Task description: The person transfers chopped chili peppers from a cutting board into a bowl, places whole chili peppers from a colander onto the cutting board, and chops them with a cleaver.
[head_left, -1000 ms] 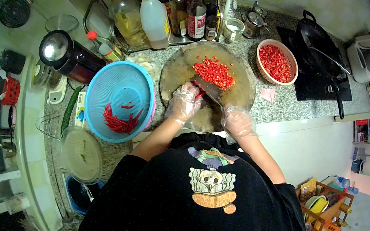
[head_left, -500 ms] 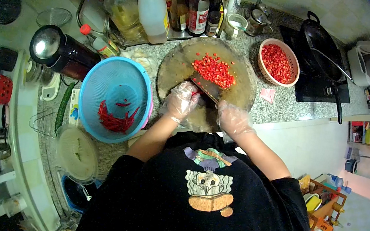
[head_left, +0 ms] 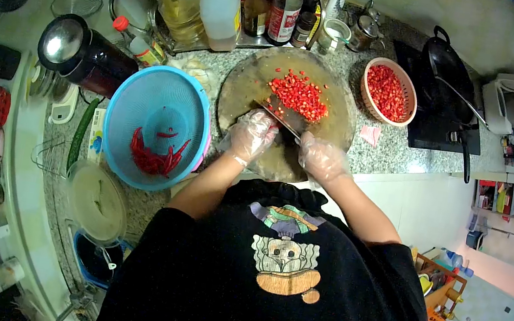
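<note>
Chopped red chilies [head_left: 298, 97] lie in a loose pile on the round wooden chopping board [head_left: 243, 72]. My right hand [head_left: 324, 158], in a clear plastic glove, grips the handle of a cleaver [head_left: 280, 119]. Its blade stands edge down on the board, just on the near side of the pile. Also gloved, my left hand [head_left: 251, 134] has its fingers curled round red chilies close beside the blade; only a bit of red shows through the glove. Whole red chilies [head_left: 156, 157] rest in the blue mesh basket [head_left: 122, 94] to the left.
A pink basket of chopped chilies [head_left: 388, 94] stands right of the board, before a black wok [head_left: 446, 76] on the stove. Bottles [head_left: 220, 12] line the back. A dark cylindrical appliance [head_left: 89, 59], a cucumber [head_left: 82, 131] and a round lid [head_left: 98, 200] are at left.
The cleaver blade has turned from a tilted, broad-side view to nearly upright. Both hands stay at almost the same spot on the board. The whole view has shifted slightly.
</note>
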Demonstrator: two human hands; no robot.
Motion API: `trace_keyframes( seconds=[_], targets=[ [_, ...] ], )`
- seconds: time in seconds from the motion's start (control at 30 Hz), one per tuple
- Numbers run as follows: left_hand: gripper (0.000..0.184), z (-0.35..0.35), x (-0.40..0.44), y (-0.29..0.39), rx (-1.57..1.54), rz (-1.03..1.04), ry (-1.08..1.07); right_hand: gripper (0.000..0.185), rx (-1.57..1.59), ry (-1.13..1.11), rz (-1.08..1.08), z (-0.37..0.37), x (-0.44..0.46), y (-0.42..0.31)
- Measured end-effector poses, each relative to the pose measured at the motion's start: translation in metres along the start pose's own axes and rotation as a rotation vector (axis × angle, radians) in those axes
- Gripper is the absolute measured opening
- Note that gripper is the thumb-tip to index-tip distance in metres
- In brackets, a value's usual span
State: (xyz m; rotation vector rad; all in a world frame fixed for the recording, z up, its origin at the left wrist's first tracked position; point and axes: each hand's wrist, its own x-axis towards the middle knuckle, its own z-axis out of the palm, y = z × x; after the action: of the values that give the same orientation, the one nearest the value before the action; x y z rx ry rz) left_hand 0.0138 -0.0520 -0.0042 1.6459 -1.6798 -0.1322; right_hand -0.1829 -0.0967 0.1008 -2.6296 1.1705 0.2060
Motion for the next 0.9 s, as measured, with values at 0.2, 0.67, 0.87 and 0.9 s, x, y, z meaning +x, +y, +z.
trace_keyframes(
  seconds=[0.2,0.67,0.87,0.9],
  targets=[
    [0.014,-0.008,0.010,0.008,-0.013,0.106,0.040,0.016,0.000,-0.075,0.107,-0.010,-0.012,-0.010],
    [0.010,-0.005,0.005,0.003,-0.061,0.039,0.026,0.018,0.081,0.042,0.004,0.027,0.029,0.004],
    [0.009,0.006,-0.001,-0.009,-0.069,0.030,0.028,0.014,0.001,-0.009,0.100,-0.006,-0.011,-0.004],
    [0.009,0.005,0.000,-0.006,-0.054,0.026,0.040,0.014,-0.011,-0.019,0.075,-0.002,-0.013,-0.003]
  ],
)
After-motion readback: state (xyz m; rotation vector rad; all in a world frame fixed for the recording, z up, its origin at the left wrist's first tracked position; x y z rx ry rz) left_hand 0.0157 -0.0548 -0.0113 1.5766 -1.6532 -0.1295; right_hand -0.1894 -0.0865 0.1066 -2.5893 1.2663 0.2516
